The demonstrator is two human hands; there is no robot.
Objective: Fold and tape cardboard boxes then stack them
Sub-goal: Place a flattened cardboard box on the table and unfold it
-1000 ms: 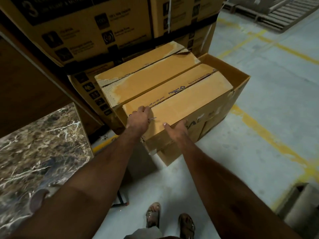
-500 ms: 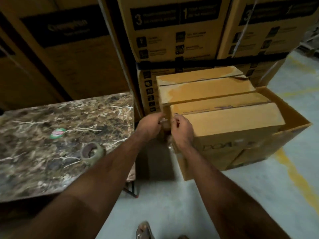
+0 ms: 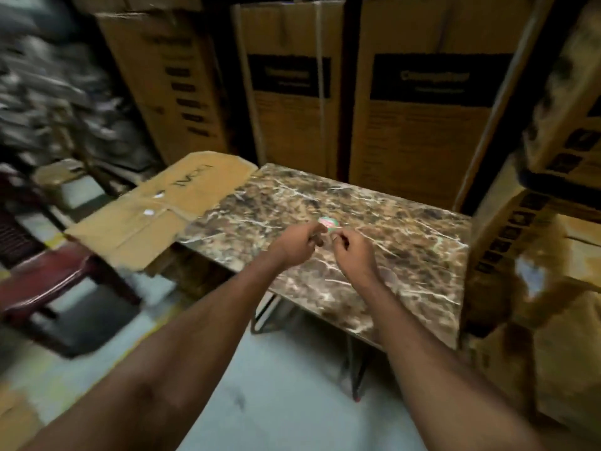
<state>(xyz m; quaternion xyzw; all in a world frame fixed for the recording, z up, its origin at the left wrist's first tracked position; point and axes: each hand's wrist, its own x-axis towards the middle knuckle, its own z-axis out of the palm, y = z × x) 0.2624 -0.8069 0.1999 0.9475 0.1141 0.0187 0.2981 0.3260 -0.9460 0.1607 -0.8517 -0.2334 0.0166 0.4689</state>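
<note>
Both hands hover close together over the middle of the marble-patterned tabletop [image 3: 406, 229]: the left hand [image 3: 297, 244] and the right hand [image 3: 353, 255] have their fingers curled with fingertips nearly meeting, and blur hides whether they pinch anything, so I cannot tell their grip. 1 flattened cardboard box [image 3: 162, 206] lies tilted beyond the tabletop's left edge, overlapping its far left corner, with a dark red chair [image 3: 48, 281] below it. Just beyond the hands a small green and red sticker [image 3: 327, 222] sits on the tabletop, and tall printed cartons [image 3: 422, 118] stand past the far edge.
</note>
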